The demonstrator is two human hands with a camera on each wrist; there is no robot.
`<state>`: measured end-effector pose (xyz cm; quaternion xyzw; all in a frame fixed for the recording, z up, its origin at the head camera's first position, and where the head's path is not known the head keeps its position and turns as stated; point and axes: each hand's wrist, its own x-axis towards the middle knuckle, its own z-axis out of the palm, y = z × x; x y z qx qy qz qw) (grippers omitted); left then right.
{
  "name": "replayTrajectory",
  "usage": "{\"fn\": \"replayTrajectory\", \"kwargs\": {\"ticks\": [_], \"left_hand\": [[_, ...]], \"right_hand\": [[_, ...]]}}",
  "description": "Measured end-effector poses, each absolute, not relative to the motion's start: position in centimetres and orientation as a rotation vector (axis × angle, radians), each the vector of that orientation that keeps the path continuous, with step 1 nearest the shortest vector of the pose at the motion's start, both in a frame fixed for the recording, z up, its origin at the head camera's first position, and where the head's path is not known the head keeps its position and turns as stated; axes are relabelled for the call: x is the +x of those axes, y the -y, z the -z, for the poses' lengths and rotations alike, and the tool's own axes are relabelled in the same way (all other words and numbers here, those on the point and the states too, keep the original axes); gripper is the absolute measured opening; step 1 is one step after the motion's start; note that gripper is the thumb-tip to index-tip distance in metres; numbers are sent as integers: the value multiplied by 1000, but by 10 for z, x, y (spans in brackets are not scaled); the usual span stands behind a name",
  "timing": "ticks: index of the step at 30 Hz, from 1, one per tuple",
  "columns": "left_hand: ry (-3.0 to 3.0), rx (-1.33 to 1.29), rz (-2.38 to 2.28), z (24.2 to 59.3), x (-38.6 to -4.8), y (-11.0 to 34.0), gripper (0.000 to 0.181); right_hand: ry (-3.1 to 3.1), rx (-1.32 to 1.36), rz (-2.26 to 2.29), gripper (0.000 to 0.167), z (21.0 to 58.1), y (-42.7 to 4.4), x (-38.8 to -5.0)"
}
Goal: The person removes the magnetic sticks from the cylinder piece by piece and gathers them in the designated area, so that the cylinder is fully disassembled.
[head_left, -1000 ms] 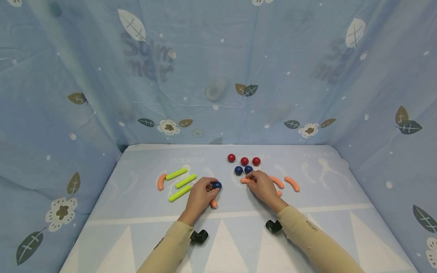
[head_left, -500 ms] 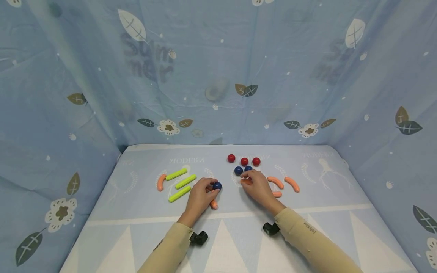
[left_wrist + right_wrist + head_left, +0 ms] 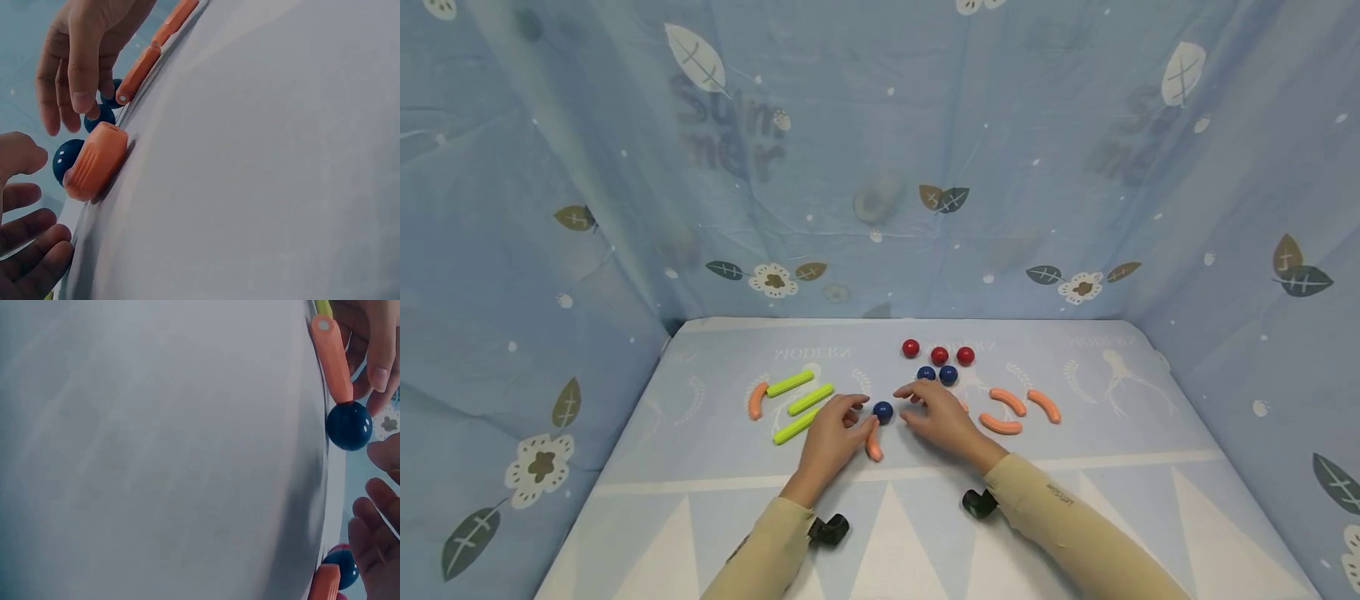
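A dark blue ball (image 3: 883,412) sits on the table between my hands, against the far end of a curved orange stick (image 3: 873,443). My left hand (image 3: 832,437) is just left of them, fingers loosely bent and parted; in the left wrist view its fingers (image 3: 39,247) hold nothing. My right hand (image 3: 942,418) hovers to the ball's right, fingers spread toward it, with a gap between; the right wrist view shows these fingers (image 3: 380,528) apart from the ball (image 3: 350,426). Another orange stick (image 3: 962,406) is mostly hidden behind the right hand.
Several red balls (image 3: 939,356) and two blue balls (image 3: 948,376) sit farther back. Right of the hands lie more curved orange sticks (image 3: 1001,424). On the left are green sticks (image 3: 790,382) and one orange stick (image 3: 757,401). A patterned blue curtain (image 3: 880,167) surrounds the table.
My right hand has moved left, away from the orange stick it was at, toward the single blue ball. The left hand's fingers have drawn slightly left off that ball, which stays in place.
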<state>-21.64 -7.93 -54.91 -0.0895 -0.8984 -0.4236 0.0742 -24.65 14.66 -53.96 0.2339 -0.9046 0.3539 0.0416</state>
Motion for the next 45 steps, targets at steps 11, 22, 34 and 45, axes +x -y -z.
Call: {"fn": "replayTrajectory", "kwargs": {"ticks": [11, 22, 34, 45], "left_hand": [[2642, -292, 1260, 554, -211, 89, 34], [2658, -276, 1235, 556, -213, 87, 34], [2701, -301, 1090, 557, -219, 73, 32], [2674, -324, 1023, 558, -223, 68, 13]], "right_hand": [[2834, 911, -1049, 39, 544, -129, -246], [2870, 612, -992, 29, 541, -129, -239], [2853, 503, -941, 30, 537, -128, -230], [2830, 565, -914, 31, 539, -129, -231]]}}
